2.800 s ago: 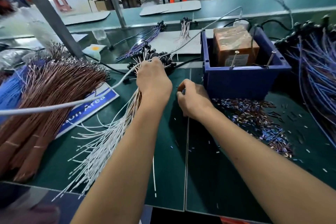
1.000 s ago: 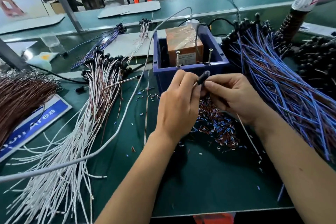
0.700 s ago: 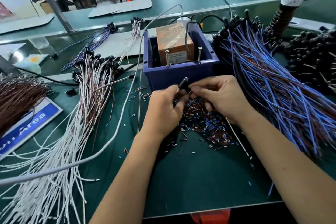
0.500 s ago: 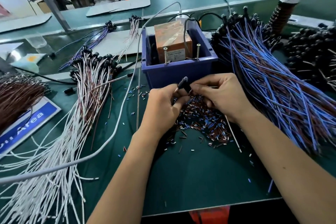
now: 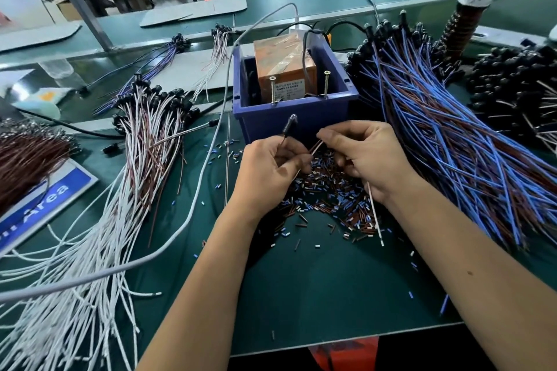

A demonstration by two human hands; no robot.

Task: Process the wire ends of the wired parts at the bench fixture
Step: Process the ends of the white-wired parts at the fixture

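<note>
Mid-frame, below the blue bin: left hand pinching the black-capped wired part, right hand now pinching its brown lead, drawn apart from half a second ago. Likely separating leads before presenting ends to the fixture screws.

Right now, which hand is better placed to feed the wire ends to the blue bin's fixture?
Probably the right hand: it pinches the thin brown and white wires just before the blue plastic bin. The left hand holds the black capped end.
</note>
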